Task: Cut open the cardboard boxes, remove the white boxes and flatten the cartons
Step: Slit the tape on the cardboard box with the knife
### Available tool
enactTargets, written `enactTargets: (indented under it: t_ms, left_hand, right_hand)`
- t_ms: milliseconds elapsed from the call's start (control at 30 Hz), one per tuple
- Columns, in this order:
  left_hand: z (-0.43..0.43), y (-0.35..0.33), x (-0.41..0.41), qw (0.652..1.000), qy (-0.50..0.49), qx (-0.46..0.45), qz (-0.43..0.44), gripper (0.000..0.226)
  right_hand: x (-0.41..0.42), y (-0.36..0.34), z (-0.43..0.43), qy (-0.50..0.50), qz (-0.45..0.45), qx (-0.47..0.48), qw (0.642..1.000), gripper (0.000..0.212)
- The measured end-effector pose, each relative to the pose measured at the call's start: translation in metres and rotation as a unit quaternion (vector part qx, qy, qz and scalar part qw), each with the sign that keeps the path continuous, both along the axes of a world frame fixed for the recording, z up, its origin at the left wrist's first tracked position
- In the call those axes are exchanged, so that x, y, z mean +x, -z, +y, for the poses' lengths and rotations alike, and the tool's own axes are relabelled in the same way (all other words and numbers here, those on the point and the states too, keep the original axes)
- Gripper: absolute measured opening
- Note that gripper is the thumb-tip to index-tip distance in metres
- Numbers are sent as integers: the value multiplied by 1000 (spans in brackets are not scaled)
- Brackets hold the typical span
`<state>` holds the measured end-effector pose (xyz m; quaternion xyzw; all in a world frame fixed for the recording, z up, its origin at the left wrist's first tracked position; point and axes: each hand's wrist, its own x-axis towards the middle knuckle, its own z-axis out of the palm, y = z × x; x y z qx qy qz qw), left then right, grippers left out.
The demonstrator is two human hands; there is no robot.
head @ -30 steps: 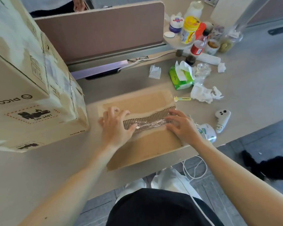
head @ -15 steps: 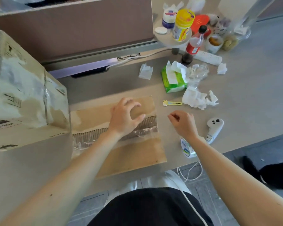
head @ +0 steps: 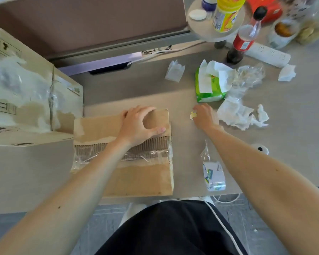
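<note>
the small carton (head: 136, 177) is sat at the near edge of the counter (head: 293, 116), right in front of the body, still closed. its taped seam (head: 151, 153) runs from 9 to 3 o'clock across the top, with wrinkled clear tape still bridging it, so nothing looks cut yet and no white box can be seen.

it's being held by the left hand (head: 136, 126), planted on the far half: fingers (head: 145, 110) arched and hooked at the 12 o'clock edge, thumb laid flat just above the seam. probably done so the carton is kept from sliding once a blade is dragged along the tape, with the hand kept off the cut line.

at about 2 o'clock from the carton, the little yellow cutter (head: 192, 115) is being gripped on the counter by the right hand (head: 205, 116), fingers curled down round it with only its end poking out. so the cutting step looks about to be started.

further out: a bigger taped carton (head: 26, 89) is parked at 10 o'clock, presumably waiting its turn. a small tissue packet (head: 214, 176) lies at 3 o'clock, and a green tissue pack (head: 209, 85) plus crumpled tissues (head: 236, 113) are scattered past the cutter.
</note>
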<state>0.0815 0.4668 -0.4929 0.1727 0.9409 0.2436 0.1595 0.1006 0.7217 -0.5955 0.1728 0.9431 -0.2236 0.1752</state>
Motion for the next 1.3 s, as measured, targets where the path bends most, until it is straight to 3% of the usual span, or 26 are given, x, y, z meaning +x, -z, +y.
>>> enactTargets:
  t_ms: [367,633,700,767,900,1000,1100,1300]
  left_hand:
    - [3,0,0,1000,-10,-17,5,86]
    - [3,-4,3,1000,-10,-6,-7,90]
    - [2,-4,5,999,-21,24,-16,83]
    - [-3,-3,8,994,-59,91,-17,70]
    - [-12,-13,16,965,-159,207,-21,39]
    - [-16,-29,26,945,-165,270,-81,17]
    - [-24,-43,40,920,-146,347,-111,18]
    - [-69,-55,57,859,-204,451,-134,23]
  right_hand:
    - [-13,2,-3,-25,-24,-11,999,21]
    - [-22,-65,-6,138,111,-166,970,20]
    - [-16,-89,-8,204,136,-230,942,13]
    - [-6,-108,-9,284,150,-320,891,11]
    - [22,-140,-27,363,170,-564,722,12]
    - [47,-158,-64,369,150,-654,643,18]
    - [65,-170,-109,362,134,-687,615,18]
    - [84,-173,-185,344,144,-683,628,15]
